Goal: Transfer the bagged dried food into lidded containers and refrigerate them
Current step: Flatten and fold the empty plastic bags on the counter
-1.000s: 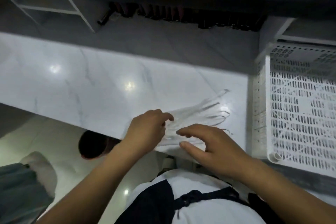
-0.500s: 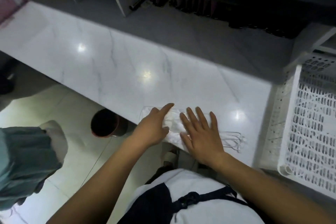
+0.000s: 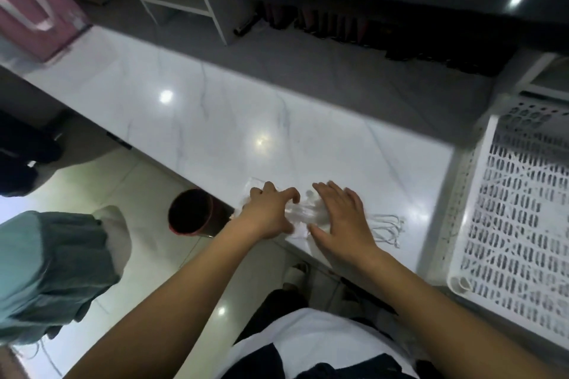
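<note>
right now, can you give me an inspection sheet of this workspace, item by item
surface: white marble-look counter, glossy with light glare.
job's things: flattened clear plastic bags at the counter's near edge, white handle loops trailing right; no containers or dried food seen.
clutter: white perforated basket on the right; pink box far left.
grippers: left hand rests on the bags, fingers bent; right hand presses them flat.
cables: nothing seen.
surroundings: dark bin on the floor below the counter; another person's teal sleeve at left.
</note>
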A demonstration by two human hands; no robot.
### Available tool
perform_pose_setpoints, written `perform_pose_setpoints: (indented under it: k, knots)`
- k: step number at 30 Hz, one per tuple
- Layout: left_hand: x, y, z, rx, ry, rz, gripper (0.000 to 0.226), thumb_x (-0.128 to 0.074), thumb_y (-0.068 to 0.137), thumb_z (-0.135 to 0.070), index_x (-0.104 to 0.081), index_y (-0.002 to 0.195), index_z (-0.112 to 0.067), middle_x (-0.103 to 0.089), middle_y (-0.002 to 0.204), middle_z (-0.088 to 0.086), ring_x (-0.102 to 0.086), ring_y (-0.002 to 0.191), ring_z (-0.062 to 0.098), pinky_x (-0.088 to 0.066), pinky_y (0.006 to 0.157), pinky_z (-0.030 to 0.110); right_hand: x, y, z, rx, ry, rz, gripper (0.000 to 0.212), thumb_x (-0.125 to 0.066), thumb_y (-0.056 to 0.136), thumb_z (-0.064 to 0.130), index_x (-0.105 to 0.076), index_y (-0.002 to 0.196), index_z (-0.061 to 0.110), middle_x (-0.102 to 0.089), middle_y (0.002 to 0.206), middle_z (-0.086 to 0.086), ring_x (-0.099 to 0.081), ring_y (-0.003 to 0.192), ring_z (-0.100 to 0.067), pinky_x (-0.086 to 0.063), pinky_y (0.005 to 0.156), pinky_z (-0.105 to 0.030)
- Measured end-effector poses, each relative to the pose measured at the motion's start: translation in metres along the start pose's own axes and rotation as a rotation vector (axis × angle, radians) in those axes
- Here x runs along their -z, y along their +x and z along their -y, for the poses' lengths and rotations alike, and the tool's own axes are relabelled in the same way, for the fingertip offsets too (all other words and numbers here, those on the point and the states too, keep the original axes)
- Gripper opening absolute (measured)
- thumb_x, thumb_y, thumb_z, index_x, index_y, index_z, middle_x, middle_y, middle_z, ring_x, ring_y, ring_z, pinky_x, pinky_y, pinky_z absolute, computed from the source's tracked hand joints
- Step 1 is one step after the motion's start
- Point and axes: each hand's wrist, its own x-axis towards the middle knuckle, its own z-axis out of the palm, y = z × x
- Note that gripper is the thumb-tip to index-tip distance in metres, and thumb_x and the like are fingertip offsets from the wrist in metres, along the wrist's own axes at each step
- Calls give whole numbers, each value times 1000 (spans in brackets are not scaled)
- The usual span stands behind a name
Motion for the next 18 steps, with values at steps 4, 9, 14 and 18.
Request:
perform_pose_setpoints:
  k: [4,9,14,18]
  knots:
    - [-27,-16,7,-100,-51,-148,47,-73,82,-37,-57,126,-32,-44,127,8,-38,123,30,-39,105,43,7,6,-8,16,118,-29,79,-57,75,31,-37,150,21,-40,156,-1,-26,148,-18,-10,121,-32]
    - [-58,-31,21,-347,-160,-301,27,-75,84,-23,-69,110,-19,-54,123,6,-53,115,24,-41,96,29,0,9,-11,109,69,-69,61,-59,71,23,-57,132,16,-50,144,-11,-38,141,-31,-27,115,-43]
    - [-60,-40,43,-521,-263,-274,18,-72,88,-21,-64,104,-19,-60,116,-1,-58,109,18,-50,91,38,-14,4,-4,68,-62,-251,18,-71,76,37,-72,85,22,-61,110,-5,-46,114,-27,-31,96,-38]
    - [-42,-67,74,-421,-821,-165,17,-75,86,-10,-66,99,-16,-68,100,-4,-64,99,10,-51,93,26,-19,2,47,-27,72,-233,3,-78,81,25,-75,81,24,-59,86,2,-49,87,-19,-30,76,-30]
